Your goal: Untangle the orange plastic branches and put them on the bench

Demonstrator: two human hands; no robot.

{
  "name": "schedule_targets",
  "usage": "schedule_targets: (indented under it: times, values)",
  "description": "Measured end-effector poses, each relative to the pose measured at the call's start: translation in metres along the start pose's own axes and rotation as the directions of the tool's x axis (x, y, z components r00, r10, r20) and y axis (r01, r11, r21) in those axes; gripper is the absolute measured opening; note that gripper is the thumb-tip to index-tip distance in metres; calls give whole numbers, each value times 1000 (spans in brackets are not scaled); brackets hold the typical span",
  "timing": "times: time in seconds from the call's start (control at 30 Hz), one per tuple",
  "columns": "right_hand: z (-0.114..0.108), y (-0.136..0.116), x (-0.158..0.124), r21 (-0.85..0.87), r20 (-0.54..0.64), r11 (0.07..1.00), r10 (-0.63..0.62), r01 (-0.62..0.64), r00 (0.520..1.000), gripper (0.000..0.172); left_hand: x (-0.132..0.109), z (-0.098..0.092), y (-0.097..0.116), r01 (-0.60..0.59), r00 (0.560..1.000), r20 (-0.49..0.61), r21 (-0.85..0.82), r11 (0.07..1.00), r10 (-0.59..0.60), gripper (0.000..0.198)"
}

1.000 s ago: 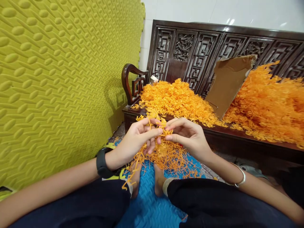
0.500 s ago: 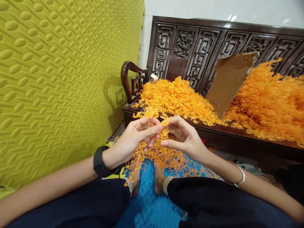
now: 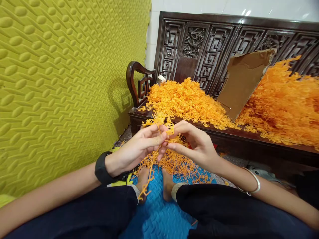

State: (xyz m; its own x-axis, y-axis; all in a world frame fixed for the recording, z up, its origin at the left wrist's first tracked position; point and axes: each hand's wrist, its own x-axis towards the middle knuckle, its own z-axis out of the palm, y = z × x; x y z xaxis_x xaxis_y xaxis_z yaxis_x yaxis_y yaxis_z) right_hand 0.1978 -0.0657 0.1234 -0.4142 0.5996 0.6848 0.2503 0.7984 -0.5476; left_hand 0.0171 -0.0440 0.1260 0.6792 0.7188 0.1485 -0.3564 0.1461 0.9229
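Right now, the left hand [image 3: 139, 146] pinches a bunch of curly orange strings [image 3: 159, 119] between its thumb and fingers. The bunch sits at the fingertips, between the two hands. Its long way runs up and down: the frilly top sticks up near 12 o'clock from the left thumb tip, and a thin tail hangs down toward 7 o'clock. The left hand is nearer, since it has hold of the bunch. The right hand [image 3: 199, 142] is at 3 o'clock, its fingers bent and its thumb a bit apart, just beside the strings; whether it grips any is hard to tell. A big orange pile [image 3: 191, 103] lies on the dark bench [image 3: 185, 69] past 1 o'clock, and loose bits [image 3: 183, 166] lie over the blue mat [image 3: 159, 212] around 5 o'clock.
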Motion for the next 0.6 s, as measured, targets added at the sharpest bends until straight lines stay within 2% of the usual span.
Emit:
schedule_targets:
  times: [0.13, 0.3, 0.47, 0.6]
  values:
    - [-4, -2, -1, -13, 91, 993, 118, -117, 989, 9, 0, -5, -3, 73, 995, 71, -53, 996, -69, 9]
    - [-2, 0, -1, 171, 119, 962, 197, -215, 973, 9, 3, -8, -7, 161, 978, 153, -115, 980, -143, 8]
    - [0, -2, -2, 252, 135, 933, 229, -257, 964, 11, 4, -6, -6, 91, 993, 77, -63, 994, -86, 6]
    - [3, 0, -2, 235, 117, 935, 245, -266, 963, 29, 4, -4, -7, 59, 998, 31, -25, 998, -58, 7]
